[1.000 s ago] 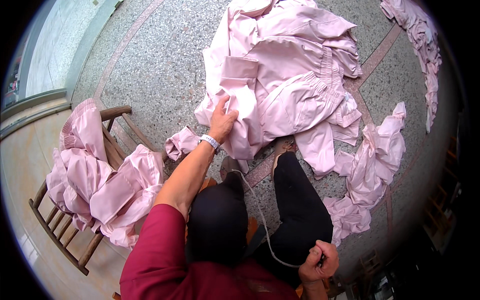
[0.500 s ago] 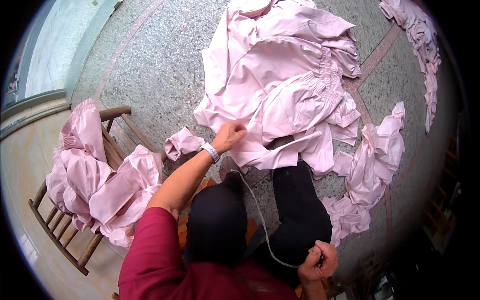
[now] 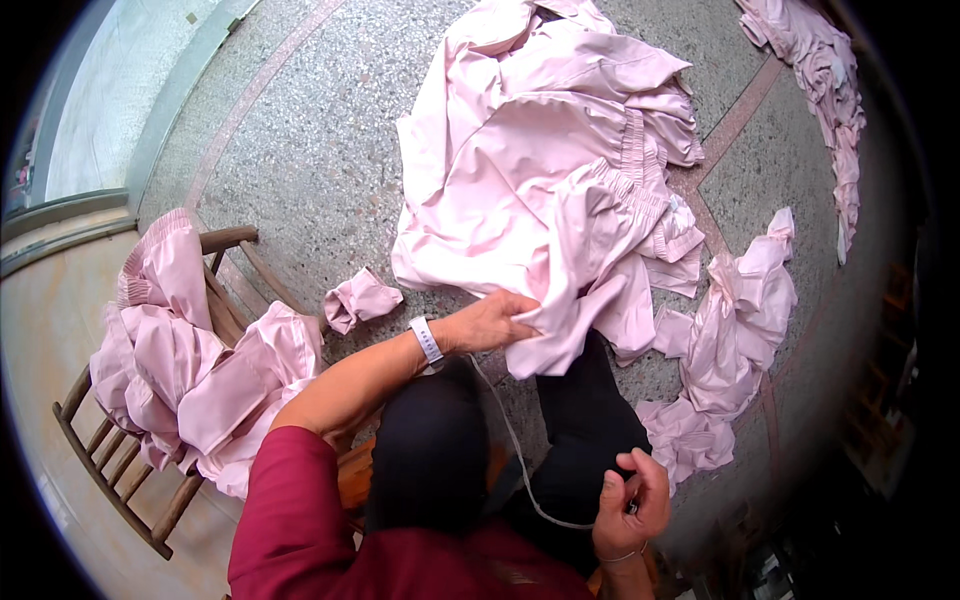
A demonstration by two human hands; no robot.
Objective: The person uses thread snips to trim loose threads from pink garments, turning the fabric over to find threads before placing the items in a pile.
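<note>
With closed fingers my left hand (image 3: 492,322) grips the near end of pink elastic-waisted pants (image 3: 575,235), lifted in folds above my knee. They lie on top of a larger heap of pink garments (image 3: 500,130) on the floor. My right hand (image 3: 632,510), at the lower right above my thigh, is curled around something small and dark, mostly hidden by the fingers. A pale cord (image 3: 512,435) runs down between my legs to a spot beside that hand; where its ends go is hidden.
More pink garments (image 3: 210,370) drape over a wooden chair (image 3: 125,460) on my left. A small pink bundle (image 3: 360,300) lies beside the heap. Crumpled pink cloth (image 3: 735,340) is on the floor at right, with another pile (image 3: 825,90) farther off.
My left hand has closed on the pink pants and drawn their near end up toward me. The right hand has risen slightly, its fingers a little looser.
</note>
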